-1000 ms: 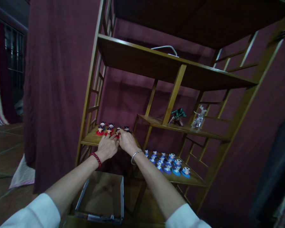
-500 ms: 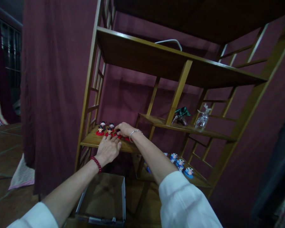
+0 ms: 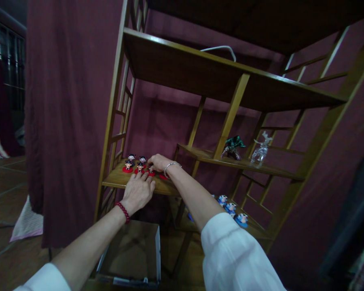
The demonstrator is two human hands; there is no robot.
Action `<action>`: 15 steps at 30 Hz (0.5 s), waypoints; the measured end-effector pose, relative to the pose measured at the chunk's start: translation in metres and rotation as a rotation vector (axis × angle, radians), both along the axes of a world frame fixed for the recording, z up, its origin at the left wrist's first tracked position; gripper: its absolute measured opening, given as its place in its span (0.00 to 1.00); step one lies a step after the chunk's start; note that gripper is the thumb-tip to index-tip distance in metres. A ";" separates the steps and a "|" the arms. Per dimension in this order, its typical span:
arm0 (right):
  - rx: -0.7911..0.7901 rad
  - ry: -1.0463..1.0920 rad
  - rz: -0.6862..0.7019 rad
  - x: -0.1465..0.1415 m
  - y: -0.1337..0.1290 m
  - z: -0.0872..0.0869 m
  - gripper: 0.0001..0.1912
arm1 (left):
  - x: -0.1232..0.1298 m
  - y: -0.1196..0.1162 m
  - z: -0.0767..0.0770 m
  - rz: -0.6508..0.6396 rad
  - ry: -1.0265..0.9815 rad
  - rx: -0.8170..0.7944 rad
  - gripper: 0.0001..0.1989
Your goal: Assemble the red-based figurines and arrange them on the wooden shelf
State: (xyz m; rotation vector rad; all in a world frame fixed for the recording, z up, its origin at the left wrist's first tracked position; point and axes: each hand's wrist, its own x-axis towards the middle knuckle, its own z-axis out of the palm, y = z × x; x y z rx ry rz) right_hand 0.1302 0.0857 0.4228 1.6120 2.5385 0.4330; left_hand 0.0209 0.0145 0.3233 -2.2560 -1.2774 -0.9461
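Several small figurines with black hair and red round bases stand in rows at the left end of a wooden shelf (image 3: 115, 178). My right hand (image 3: 159, 163), with a silver bangle at the wrist, reaches down from above with bent fingers closed on a figurine (image 3: 151, 170) at the right of the front row, partly hiding it. Just in front, my left hand (image 3: 138, 189), with a red bead bracelet, lies with outstretched fingers at the shelf's front edge. Its fingertips are by the bases of that figurine and the middle figurine (image 3: 140, 167).
An open cardboard box (image 3: 130, 252) sits below the shelf. Blue and white figurines (image 3: 230, 208) occupy the lower right shelf. A green ornament (image 3: 233, 146) and a clear glass deer-like ornament (image 3: 261, 150) stand on the middle shelf. A dark red curtain (image 3: 69, 121) hangs left.
My right hand has shifted very slightly, its fingers still at the same figurine. My left hand has hardly moved. The view has shifted a little.
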 end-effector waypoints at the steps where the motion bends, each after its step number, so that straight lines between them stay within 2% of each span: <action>1: 0.002 0.003 0.000 0.000 0.001 0.000 0.18 | 0.000 0.000 0.000 -0.004 -0.002 0.002 0.20; 10: -0.017 0.001 -0.035 0.002 0.004 0.000 0.14 | 0.000 0.000 0.000 -0.019 -0.022 -0.010 0.20; 15: -0.026 0.028 -0.053 0.002 0.003 0.000 0.15 | 0.000 -0.001 0.001 -0.013 -0.008 -0.022 0.20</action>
